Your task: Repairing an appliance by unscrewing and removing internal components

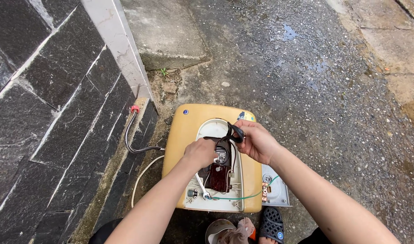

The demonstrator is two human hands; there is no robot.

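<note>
— Yellow casing: which way does the heater point(185, 135) lie?

— Flat on the wet ground point(306, 68), long axis running away from the person, rounded end far, open end near. Its white inner panel point(216, 201) is exposed.

— What are the hands doing?

— The left hand point(200, 152) is clenched into a fist over the dark brown part point(218, 176) in the middle of the opening; what it grips under the knuckles I cannot tell. The right hand point(256, 141) pinches a black cable point(236, 132) that loops up just beside the left fist.

— Anything below the grip?

— A wrench point(201, 186) lies on the panel, just below the left fist, slanting toward the near edge. A green wire point(243, 196) crosses to the right.

— Any labels?

— A small round blue badge point(185, 111) sits at the far left corner of the casing, and a little dark sticker point(241, 115) at the far right, above the right hand.

— And off to the side?

— A grey hose point(131, 135) with a red end runs left to the dark stone wall point(44, 113). A grey cover plate point(277, 190) lies right of the casing.
</note>
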